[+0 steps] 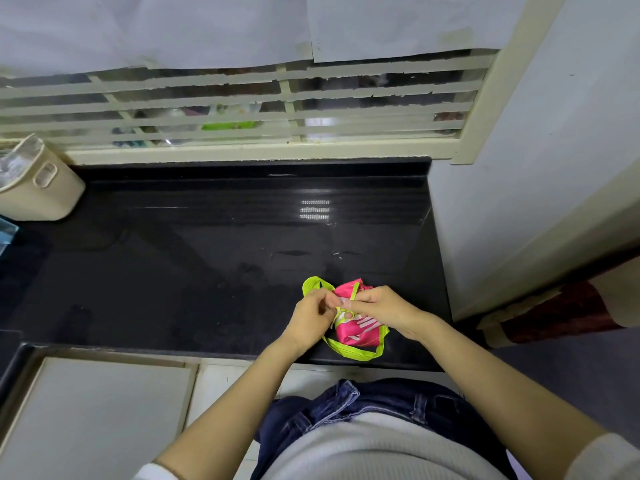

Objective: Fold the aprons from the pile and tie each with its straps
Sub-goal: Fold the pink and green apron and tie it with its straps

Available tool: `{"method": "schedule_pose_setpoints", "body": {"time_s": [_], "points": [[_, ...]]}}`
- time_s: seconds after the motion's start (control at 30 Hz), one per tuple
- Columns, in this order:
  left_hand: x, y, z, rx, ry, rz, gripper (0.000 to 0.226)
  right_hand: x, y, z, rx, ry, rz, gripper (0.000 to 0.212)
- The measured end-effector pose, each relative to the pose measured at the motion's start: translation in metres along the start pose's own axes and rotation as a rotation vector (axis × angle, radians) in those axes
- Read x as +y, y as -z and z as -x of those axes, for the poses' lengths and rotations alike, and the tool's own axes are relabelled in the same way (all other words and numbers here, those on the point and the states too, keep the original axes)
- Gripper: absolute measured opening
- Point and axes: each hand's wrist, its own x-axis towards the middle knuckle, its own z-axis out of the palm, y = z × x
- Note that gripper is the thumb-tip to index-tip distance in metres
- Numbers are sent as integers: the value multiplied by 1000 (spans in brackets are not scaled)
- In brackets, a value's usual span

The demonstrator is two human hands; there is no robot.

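Pinching strap [336, 318] with left hand [310, 315] and right hand [381, 306], held close together, over folded apron [349, 332] lying on counter [207, 271] beneath.

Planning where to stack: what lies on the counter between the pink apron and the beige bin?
Nothing: bare black countertop, seen in the head view.
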Motion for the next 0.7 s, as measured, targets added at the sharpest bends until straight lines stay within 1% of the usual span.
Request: {"method": "schedule_pose_setpoints", "body": {"time_s": [0.07, 0.13, 0.3, 0.4, 0.6, 0.7], "points": [[-2, 2, 2, -58, -11, -14, 36, 1, 1, -1, -18, -2, 11, 33], [-3, 2, 2, -92, -18, -2, 33, 1, 1, 0, -26, -4, 13, 28], [0, 0, 3, -88, -62, 22, 28, 3, 5, 1, -34, 5, -15, 25], [-1, 0, 3, -113, -82, 1, 29, 4, 6, 1, -41, 13, -9, 24], [-3, 0, 0, -132, -122, -50, 32, 4, 9, 3, -28, 126, 54, 18], [-5, -3, -2, -136, -144, -63, 33, 5, 9, 3, 12, 199, 130, 15]]}}
